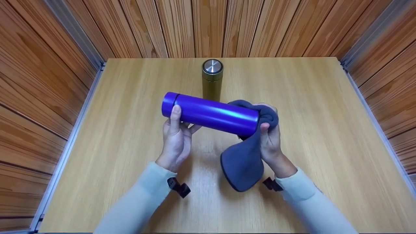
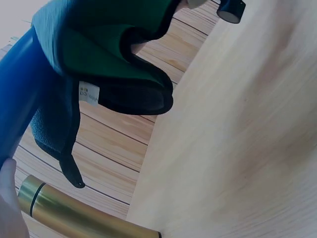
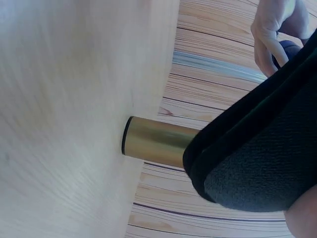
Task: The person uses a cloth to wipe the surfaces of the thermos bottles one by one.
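Observation:
A shiny blue-purple thermos bottle [image 1: 214,113] is held up over the table, nearly level, its lid end to the left. My left hand [image 1: 177,139] grips it near the lid, thumb on top and fingers underneath. Around the base end, my right hand [image 1: 271,141] holds a dark grey cloth [image 1: 245,162] against the bottle, with one flap hanging down. In the left wrist view the cloth [image 2: 114,59] shows a dark edging and a small white label. The right wrist view has the cloth [image 3: 257,158] hiding most of the bottle.
A gold thermos bottle [image 1: 212,84] with a silver-topped lid stands upright behind the blue-purple one. The wooden table [image 1: 130,97] is bordered by plank walls [image 1: 208,29] at the back and sides.

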A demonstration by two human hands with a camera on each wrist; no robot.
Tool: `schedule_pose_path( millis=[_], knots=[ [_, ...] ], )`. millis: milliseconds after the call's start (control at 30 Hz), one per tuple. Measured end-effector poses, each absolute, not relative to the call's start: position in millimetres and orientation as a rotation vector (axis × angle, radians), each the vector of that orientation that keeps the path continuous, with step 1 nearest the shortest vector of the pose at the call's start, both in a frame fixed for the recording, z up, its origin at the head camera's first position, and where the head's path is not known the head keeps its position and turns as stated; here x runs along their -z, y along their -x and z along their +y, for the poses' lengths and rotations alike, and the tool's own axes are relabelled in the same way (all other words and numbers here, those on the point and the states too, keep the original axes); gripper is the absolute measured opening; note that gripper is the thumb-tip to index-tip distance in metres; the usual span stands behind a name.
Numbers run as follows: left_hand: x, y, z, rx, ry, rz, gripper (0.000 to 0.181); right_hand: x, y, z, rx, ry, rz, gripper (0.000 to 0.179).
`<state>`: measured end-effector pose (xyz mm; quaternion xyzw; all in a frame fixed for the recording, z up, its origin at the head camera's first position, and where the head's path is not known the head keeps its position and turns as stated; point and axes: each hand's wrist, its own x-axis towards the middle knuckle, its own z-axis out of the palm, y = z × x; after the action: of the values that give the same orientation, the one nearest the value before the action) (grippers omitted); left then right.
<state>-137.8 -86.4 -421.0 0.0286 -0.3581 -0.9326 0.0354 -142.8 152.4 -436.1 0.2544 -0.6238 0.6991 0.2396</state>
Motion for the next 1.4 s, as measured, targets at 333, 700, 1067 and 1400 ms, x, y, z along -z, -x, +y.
schedule_pose_path(
  millis=[333,700,1067,1400],
  knots=[
    [422.9,141.5,-81.2,2.800,-0.165,-1.046,0.092,443.7,142.7,142.2,-2.089,-0.420,-1.667,0.061],
    [420.6,143.4,-82.5,2.725,-0.121,-1.087,0.090,446.7,134.8,136.1,-1.634,-0.682,-1.766,0.085],
    [418.7,143.5,-88.4,2.716,0.061,-1.141,0.078,420.2,148.3,158.5,-1.475,-0.738,-1.996,0.057],
    [416.5,143.5,-82.3,2.690,0.082,-1.088,0.078,418.9,147.9,154.5,-2.174,-0.528,-1.875,0.050]
  ],
)
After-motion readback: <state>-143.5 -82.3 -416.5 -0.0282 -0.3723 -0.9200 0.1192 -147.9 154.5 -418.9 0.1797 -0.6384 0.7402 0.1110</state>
